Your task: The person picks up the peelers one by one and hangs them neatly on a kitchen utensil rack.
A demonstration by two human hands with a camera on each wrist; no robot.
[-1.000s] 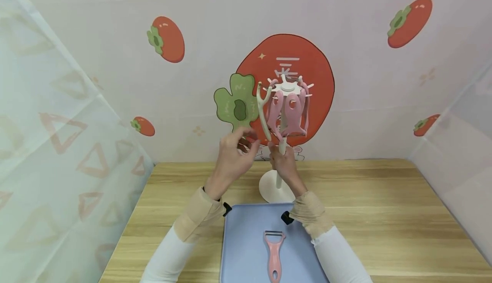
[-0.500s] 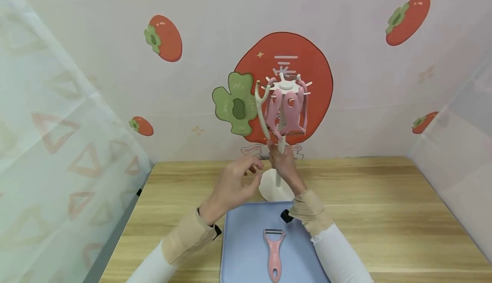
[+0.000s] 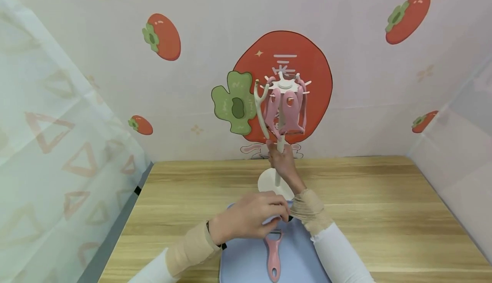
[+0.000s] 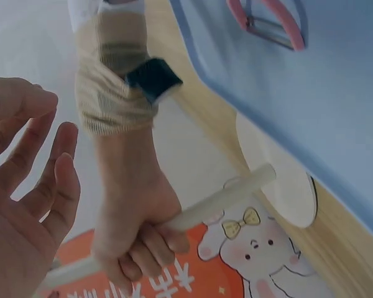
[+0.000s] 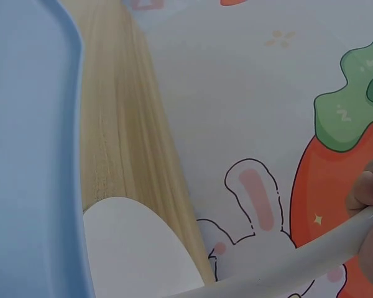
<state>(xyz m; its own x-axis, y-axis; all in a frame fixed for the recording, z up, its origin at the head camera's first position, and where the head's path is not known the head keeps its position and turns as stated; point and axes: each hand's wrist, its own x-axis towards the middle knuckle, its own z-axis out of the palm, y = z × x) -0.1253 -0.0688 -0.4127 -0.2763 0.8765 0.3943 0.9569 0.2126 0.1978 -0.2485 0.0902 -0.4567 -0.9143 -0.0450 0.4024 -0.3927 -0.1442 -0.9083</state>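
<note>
In the head view my right hand [image 3: 283, 161] grips the pole of a white stand [image 3: 277, 179]; the left wrist view shows its fingers [image 4: 152, 248] wrapped round the pole. Pink utensils [image 3: 291, 112] and a cream Y-shaped one [image 3: 261, 108] hang from the spoked top. My left hand [image 3: 255, 214] hovers above the blue tray [image 3: 242, 259] with loosely bent fingers and holds nothing. Just below it a pink peeler [image 3: 273, 255] lies in the tray, its blade end partly covered by the hand in the head view.
The stand's round white base [image 3: 266, 182] rests on the wooden table [image 3: 365, 214] right behind the tray. A wall cloth [image 3: 207, 82] with printed persimmons rises along the table's back edge. Side cloths [image 3: 73, 155] hang at left and right.
My left hand has come away from beside the hanging cream utensil, down and then right, to over the peeler. The right hand has kept its grip on the pole.
</note>
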